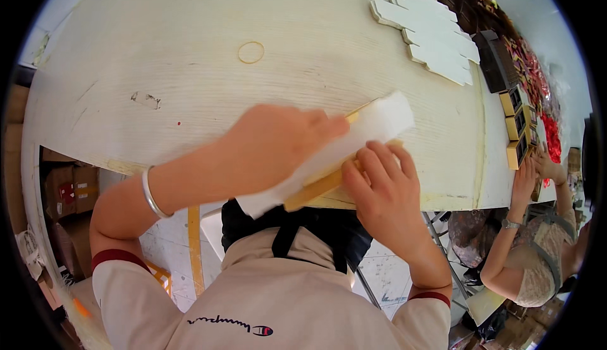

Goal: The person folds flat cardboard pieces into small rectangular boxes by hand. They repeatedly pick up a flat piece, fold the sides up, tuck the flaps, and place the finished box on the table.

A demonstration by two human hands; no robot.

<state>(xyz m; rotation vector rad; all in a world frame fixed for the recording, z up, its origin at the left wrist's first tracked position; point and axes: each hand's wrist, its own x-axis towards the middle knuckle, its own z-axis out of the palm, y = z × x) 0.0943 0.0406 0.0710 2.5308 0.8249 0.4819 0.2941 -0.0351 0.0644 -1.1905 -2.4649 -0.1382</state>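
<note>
A long white cardboard piece with golden-yellow edges [389,113] lies slantwise at the table's near edge, its lower left end jutting past the edge. It looks like a folded box blank or sleeve, but its exact kind is unclear. My left hand [284,138], slightly blurred, rests across its upper side with the fingers stretched toward the right; the fingertips partly hide the far yellow edge. On the near side, my right hand [386,179] curls its fingers over the yellow strip and grips it. A thin yellow rubber band [251,52] lies farther back on the table.
Stacked flat white cardboard pieces [436,34] lie at the far right of the table [177,27]. Beyond them stand a dark box [495,60] and several small gold boxes [515,128]. Another person's hands [537,166] work there. Cartons [69,192] fill a shelf at the left.
</note>
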